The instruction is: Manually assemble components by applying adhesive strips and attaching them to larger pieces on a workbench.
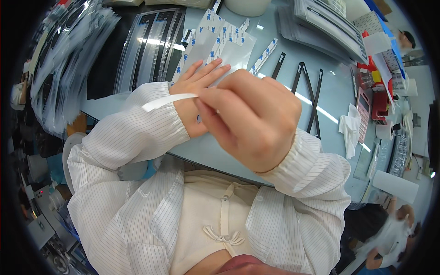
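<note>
My right hand is raised close to the camera, thumb and forefinger pinched on one end of a thin white strip. The strip's other end reaches left across my left sleeve. Farther off, my left hand lies with its fingers stretched and spread over backing sheets with blue print. My right hand hides part of the left hand and of the table below it. Right of the sheets lie a narrow blue-printed strip and several slim black strips, two of them crossed.
Clear plastic pieces with black bands lie at the left, beside a tall pile of film-wrapped sheets. Stacked panels stand at the back right. A pink calculator and crumpled tissue lie right. People are at the right edge.
</note>
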